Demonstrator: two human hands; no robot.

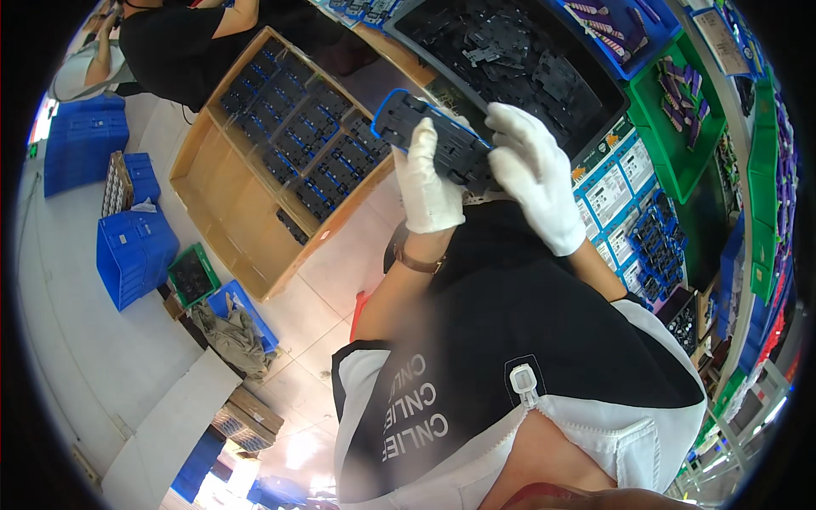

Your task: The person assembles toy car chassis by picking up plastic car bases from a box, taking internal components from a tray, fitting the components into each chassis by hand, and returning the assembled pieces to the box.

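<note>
A long black plastic part with a blue rim (pixel 442 140) is tilted in front of my chest. My left hand (pixel 429 191), in a white glove, grips it with the thumb across its upper face and the fingers hidden beneath. Beside the part's right end is my right hand (pixel 540 174), also gloved in white. Its fingers are stretched out, and the tips touch or nearly touch the part; I cannot tell which. Just beyond the hands stands a black bin (pixel 591 149) with many loose black plastic pieces (pixel 510 59) in it.
At the left, a cardboard box (pixel 225 234) with dividers holds rows of black-and-blue parts (pixel 310 127). Blue-and-white printed sheets (pixel 608 191) and blue-black parts (pixel 659 242) lie to the right. A green bin (pixel 671 174) holds purple pieces. Another person (pixel 174 42) is at the far left.
</note>
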